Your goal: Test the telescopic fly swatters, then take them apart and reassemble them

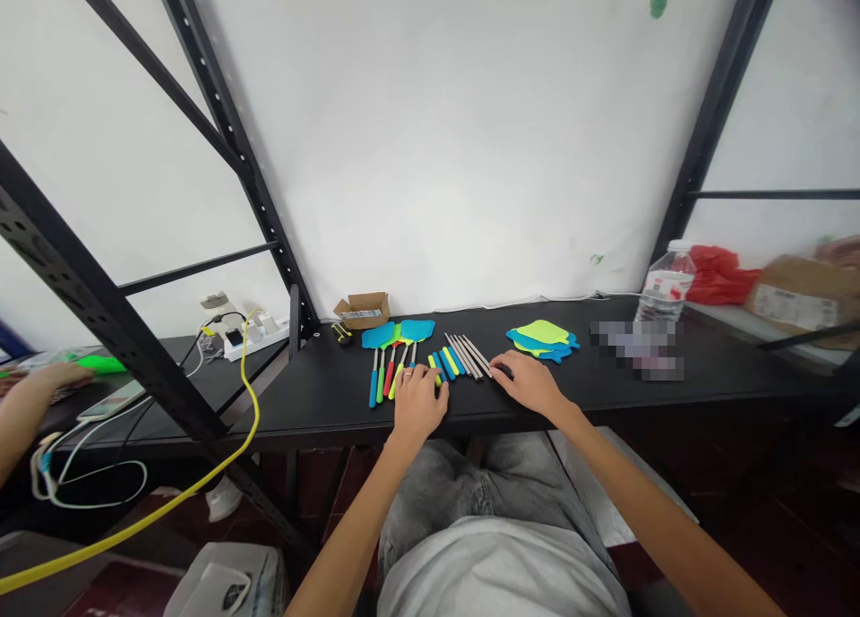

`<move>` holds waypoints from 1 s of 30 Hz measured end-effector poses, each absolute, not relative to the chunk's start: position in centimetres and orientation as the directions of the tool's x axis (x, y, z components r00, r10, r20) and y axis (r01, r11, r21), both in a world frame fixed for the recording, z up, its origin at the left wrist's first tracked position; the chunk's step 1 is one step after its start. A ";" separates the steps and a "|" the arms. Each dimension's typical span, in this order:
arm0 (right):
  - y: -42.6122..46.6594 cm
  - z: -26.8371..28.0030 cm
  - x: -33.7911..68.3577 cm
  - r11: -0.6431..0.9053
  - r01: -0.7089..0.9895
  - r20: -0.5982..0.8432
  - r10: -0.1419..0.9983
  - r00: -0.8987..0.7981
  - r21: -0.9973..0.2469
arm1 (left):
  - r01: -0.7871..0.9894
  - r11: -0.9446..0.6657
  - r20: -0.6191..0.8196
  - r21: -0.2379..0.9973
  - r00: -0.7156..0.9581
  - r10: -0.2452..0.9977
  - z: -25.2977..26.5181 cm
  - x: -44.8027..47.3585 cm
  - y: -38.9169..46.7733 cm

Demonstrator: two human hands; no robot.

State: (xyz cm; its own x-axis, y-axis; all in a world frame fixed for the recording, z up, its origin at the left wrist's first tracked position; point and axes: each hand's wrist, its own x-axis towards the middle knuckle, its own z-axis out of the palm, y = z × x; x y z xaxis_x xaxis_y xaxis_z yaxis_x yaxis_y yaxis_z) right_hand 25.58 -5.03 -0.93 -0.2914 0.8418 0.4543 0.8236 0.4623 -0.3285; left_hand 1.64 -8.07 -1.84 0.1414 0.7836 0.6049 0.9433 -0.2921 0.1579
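My left hand (pixel 417 402) rests on the black table, fingers spread a little, over the lower ends of a row of blue and yellow handle grips (pixel 444 363). Just left of it lie several fly swatters (pixel 382 366) with turquoise heads and blue, green, red and yellow handles. My right hand (pixel 528 382) has its thumb and forefinger slightly apart, by the right edge of a row of thin metal rods (pixel 468 355). Its fingertips are at or touching the outermost rod. Behind that hand is a pile of loose yellow and blue swatter heads (pixel 543 338).
A small open cardboard box (pixel 363 310) and a black-yellow tool (pixel 341 333) stand at the back left. To the right are a water bottle (pixel 665 286) and a red bag (pixel 718 275). A yellow cable (pixel 253 411) crosses at left, near another person's arm (pixel 27 402).
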 end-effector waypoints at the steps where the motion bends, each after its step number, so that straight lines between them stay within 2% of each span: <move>1: -5.0 -0.9 25.6 0.436 0.837 0.452 0.852 -0.265 -0.331 | 0.947 -0.280 0.603 0.157 0.133 0.787 -1.8 1.7 -8.1; 9: -4.6 -0.9 25.5 0.237 0.883 0.345 0.934 -0.092 -0.405 | 0.940 -0.301 0.579 0.164 0.155 0.801 -1.6 1.7 -8.2; 13: -4.6 -0.9 25.0 0.158 0.915 0.316 0.948 -0.035 -0.372 | 0.933 -0.316 0.587 0.174 0.160 0.794 -1.6 1.7 -8.2; 17: -4.6 -1.0 24.7 0.140 0.936 0.326 0.945 -0.029 -0.322 | 0.932 -0.316 0.587 0.179 0.157 0.794 -1.6 1.7 -8.2; 20: -4.6 -0.9 24.8 0.160 0.926 0.322 0.946 -0.044 -0.343 | 0.935 -0.309 0.586 0.174 0.154 0.796 -1.5 1.7 -8.2; 22: -4.5 -0.8 25.2 0.169 0.897 0.311 0.950 -0.038 -0.408 | 0.940 -0.294 0.584 0.172 0.143 0.799 -1.5 1.7 -8.3; 25: -3.8 -0.9 26.1 0.197 0.793 0.286 0.958 -0.030 -0.577 | 0.946 -0.275 0.579 0.172 0.128 0.805 -1.4 1.7 -8.3; 27: -3.2 -1.2 26.7 0.222 0.654 0.266 0.963 -0.033 -0.723 | 0.948 -0.268 0.580 0.171 0.123 0.806 -1.4 1.7 -8.3; 30: -2.2 -1.9 27.4 0.230 0.343 0.257 0.966 0.036 -0.911 | 0.951 -0.256 0.583 0.172 0.111 0.805 -1.5 1.7 -8.3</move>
State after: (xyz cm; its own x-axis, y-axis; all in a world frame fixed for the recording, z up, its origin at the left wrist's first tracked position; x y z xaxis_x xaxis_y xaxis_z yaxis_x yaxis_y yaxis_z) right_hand 27.36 -2.22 -1.93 0.0358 0.9658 0.2569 0.3428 0.2296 -0.9109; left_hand 1.74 -8.31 -1.47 0.1115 0.8047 0.5831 0.9513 -0.2561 0.1715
